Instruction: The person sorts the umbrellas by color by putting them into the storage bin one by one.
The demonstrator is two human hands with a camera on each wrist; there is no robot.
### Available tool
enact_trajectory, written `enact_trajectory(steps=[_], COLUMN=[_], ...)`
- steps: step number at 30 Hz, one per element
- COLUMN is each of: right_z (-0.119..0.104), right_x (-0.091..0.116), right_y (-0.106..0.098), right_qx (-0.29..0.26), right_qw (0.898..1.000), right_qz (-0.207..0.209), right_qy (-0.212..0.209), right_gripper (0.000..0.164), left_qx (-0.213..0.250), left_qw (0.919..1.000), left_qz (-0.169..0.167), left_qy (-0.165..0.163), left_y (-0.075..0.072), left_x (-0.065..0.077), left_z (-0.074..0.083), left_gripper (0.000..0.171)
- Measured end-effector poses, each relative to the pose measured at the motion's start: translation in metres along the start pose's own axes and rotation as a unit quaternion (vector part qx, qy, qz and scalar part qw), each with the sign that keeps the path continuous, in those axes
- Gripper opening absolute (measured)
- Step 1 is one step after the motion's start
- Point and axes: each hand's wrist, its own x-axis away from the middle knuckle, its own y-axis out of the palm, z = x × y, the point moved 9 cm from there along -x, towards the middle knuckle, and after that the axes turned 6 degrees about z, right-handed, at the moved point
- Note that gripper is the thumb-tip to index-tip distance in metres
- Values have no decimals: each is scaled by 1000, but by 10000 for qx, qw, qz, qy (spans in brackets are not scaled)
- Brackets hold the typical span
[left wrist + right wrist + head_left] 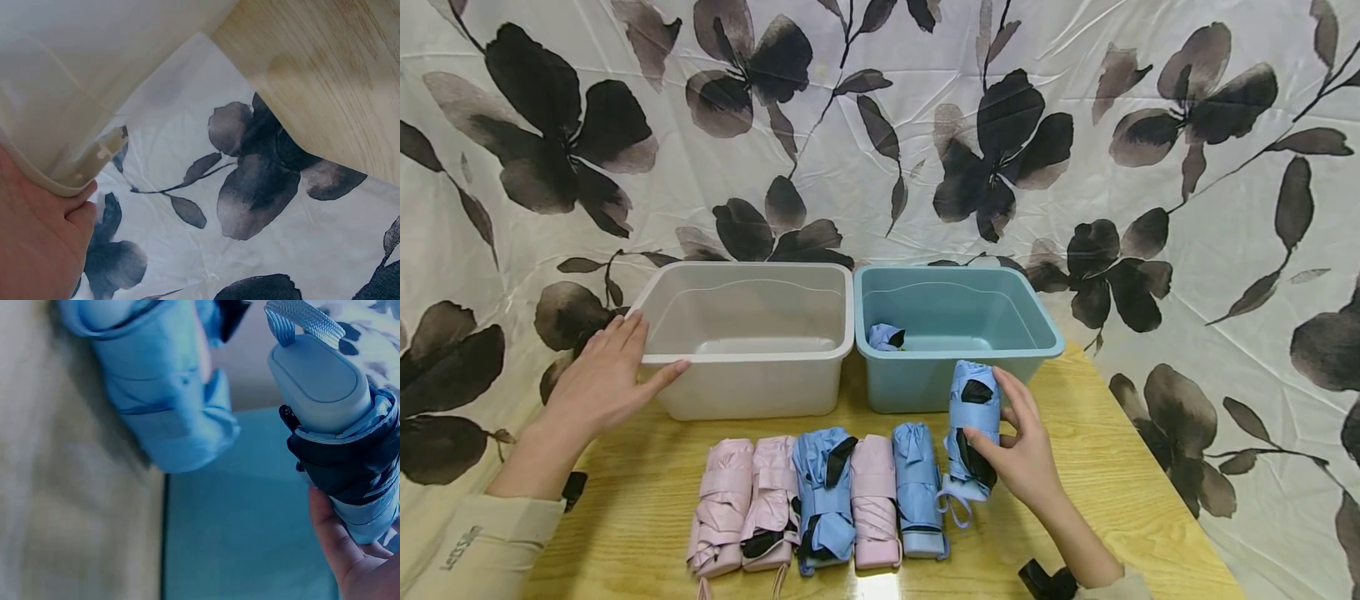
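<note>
My right hand grips a folded blue umbrella round its middle, upright in front of the teal bin. A wrist loop hangs from its handle end; the right wrist view shows the pale handle and a dark fold of cloth. At the far left, my left hand rests on the rim of the white bin with fingers extended and thumb spread along the front. Inside the teal bin, another blue umbrella shows partly at the left end.
A row of folded umbrellas lies on the wooden table: three pink ones, such as the leftmost pink umbrella, and two blue ones, such as the rightmost blue umbrella. Both bins stand side by side before a floral cloth.
</note>
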Motion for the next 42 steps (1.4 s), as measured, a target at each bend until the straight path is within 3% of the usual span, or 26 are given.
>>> enact_trajectory(steps=[13,24,33,42], right_z=[-24,-34,-33,-16], right_x=[-38,-86,-123,-166], right_y=[2,8,11,17], right_qx=[130,-74,-144,104], right_qw=[9994,9997,9993,9978], right_qz=[192,220,343,372], right_qy=[-244,-93,76,537], right_gripper=[83,81,82,84], left_qx=[-36,-35,-86,-61], left_qw=[10000,10000,9999,10000], left_qz=[-56,-39,-104,-34], left_qy=[-2,-17,-45,20], left_y=[1,-1,-2,-2], left_x=[0,-1,-1,1], left_z=[-1,-1,1,0], left_gripper=[100,100,101,99])
